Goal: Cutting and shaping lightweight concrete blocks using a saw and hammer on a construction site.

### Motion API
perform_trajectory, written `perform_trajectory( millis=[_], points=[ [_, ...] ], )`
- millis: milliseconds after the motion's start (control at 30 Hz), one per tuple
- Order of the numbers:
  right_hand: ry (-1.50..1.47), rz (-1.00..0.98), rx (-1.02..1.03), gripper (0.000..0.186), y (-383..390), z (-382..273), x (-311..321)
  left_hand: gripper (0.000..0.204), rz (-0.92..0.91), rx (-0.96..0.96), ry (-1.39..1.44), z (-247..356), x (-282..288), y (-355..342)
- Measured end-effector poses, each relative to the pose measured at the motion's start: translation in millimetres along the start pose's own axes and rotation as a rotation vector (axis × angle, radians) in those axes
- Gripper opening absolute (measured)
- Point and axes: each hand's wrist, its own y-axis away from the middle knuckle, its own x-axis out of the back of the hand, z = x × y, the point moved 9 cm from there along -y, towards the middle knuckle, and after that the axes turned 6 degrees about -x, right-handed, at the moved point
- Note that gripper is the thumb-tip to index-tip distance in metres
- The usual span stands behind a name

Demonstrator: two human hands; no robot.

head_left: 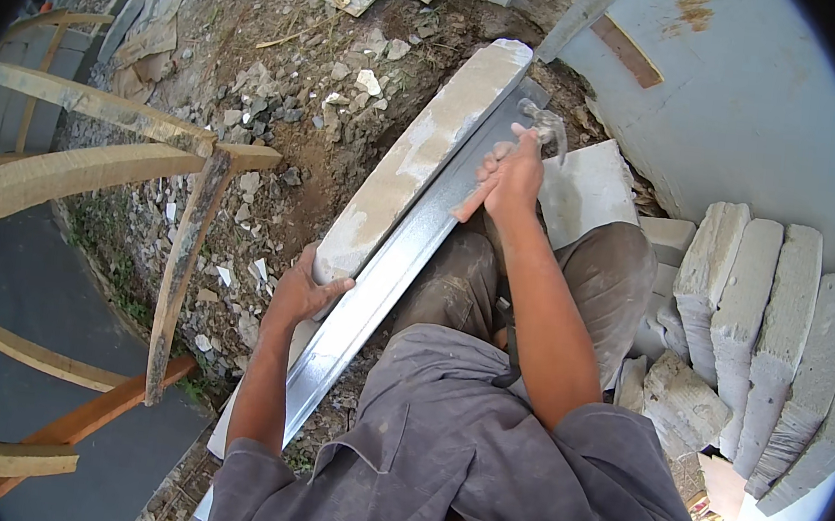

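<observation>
A long pale block (422, 161) with a rough, mortar-coloured face lies slanting in front of me. Beside it, on my side, runs a shiny metal channel (374, 297). My left hand (302, 292) grips the block's near end, its thumb over the edge by the channel. Above the channel's far part, my right hand (514, 179) is closed round the handle of a claw hammer (550, 131). The hammer's head is grey and dusty, and the butt of its handle shows below my fist. My fingers on the block's far side are partly hidden.
Several pale blocks (733, 321) lean in a row at right, with broken pieces by them. A white slab (590, 189) lies beyond my knees, near a grey wall (753, 112). Rubble (282, 97) covers the ground at left, beside a wooden frame (186, 258).
</observation>
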Motion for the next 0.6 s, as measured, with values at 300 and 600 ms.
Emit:
perform_trajectory(
  millis=[300,600],
  points=[
    [0.184,0.080,-0.241,0.026,-49,50,18,0.089,-0.005,-0.116,0.219,-34,-4,1],
    [1.942,-0.924,0.959,0.038,-37,-5,-126,0.099,-0.134,-0.139,-0.064,-19,7,28]
  ],
)
